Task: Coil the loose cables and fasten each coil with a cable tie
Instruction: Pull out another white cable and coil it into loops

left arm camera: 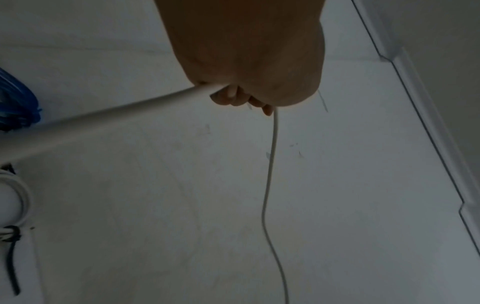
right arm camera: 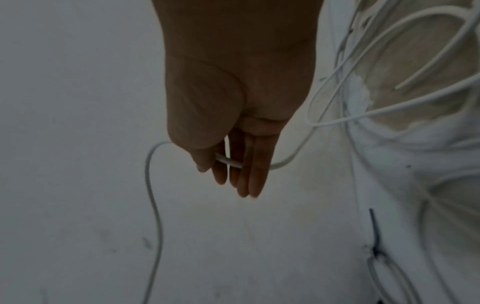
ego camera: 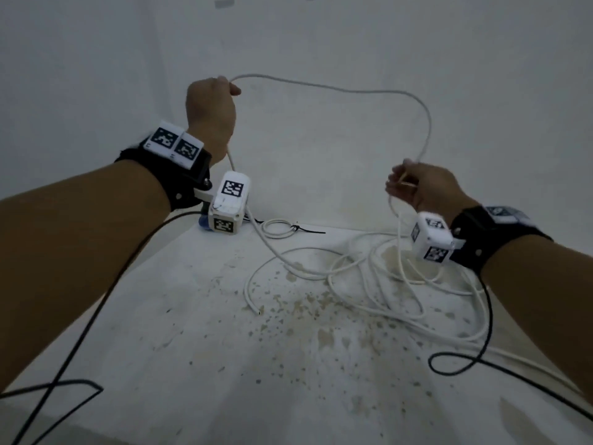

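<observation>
Item, small white coil (ego camera: 278,227): finished, bound with a black cable tie (ego camera: 303,230), lying on the stained counter (ego camera: 224,316) behind the hands; a blue bundle (left arm camera: 18,102) beside it, its fastening not discernible. Item, long white cable (ego camera: 369,91): coiling judged barely begun, first loop arched in the air between left hand (ego camera: 211,107), fingers curled round it, and right hand (ego camera: 417,184), nipping it between thumb and nearly straight fingers. Remainder: loose tangle (ego camera: 385,277) on the counter below the right hand, uncoiled and untied.
</observation>
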`<state>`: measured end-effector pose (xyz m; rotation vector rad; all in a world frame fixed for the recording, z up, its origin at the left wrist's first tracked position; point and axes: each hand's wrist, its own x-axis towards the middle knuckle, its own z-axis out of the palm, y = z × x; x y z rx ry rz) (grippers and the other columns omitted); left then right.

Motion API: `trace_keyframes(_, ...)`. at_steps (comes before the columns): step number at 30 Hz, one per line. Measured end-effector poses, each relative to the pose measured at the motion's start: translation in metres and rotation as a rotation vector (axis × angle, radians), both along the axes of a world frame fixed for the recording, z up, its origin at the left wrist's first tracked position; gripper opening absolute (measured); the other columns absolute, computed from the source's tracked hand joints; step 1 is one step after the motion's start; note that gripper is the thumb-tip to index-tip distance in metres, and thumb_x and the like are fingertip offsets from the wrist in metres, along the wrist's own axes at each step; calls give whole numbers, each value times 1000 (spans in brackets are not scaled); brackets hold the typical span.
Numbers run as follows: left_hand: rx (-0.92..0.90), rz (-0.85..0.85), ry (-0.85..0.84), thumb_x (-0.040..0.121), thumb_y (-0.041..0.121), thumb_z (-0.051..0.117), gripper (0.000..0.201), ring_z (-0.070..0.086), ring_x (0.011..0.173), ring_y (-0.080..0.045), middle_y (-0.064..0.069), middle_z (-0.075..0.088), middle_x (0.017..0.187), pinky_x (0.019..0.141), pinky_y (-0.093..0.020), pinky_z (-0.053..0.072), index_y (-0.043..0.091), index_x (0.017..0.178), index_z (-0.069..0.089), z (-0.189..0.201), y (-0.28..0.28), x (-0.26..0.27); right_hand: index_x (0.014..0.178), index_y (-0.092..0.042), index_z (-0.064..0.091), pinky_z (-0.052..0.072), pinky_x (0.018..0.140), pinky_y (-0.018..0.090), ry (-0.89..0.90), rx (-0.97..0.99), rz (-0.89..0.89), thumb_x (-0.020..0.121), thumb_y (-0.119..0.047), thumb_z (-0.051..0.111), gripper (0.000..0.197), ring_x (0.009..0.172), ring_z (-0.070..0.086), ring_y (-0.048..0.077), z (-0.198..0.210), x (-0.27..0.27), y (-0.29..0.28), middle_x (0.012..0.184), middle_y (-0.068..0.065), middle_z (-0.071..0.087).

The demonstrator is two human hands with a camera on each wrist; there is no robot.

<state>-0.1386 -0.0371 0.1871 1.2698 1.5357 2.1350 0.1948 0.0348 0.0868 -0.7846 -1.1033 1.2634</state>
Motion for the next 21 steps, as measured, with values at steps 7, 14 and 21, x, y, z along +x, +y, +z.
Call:
trace_keyframes(7,65,61,367,102,24,37,33,60,83,-35,-16,66,83,77,-39,49,14,85,63,-30,16,41,86,-5,62,56,60,25,307,89,7,105,-22,45,31,57,65,14,45,-2,-29,65,4,68)
trace_keyframes(14,-4,-97,432,101,18,39,21,52,69,-15,3,56,77,64,-30,43,12,116,52,-51,29,65,91,-8,62,37,43,17,479,-6,70,105,-26,43,30,41,32,7,38,16,-37,62,-1,52)
trace_keyframes(21,-241,-457,1055,97,45,54,30,55,84,-8,11,58,92,74,-25,40,26,118,66,-88,9,123,88,-6,62,53,46,20,318,-138,193,104,-20,45,27,37,47,4,14,-6,-49,62,3,64)
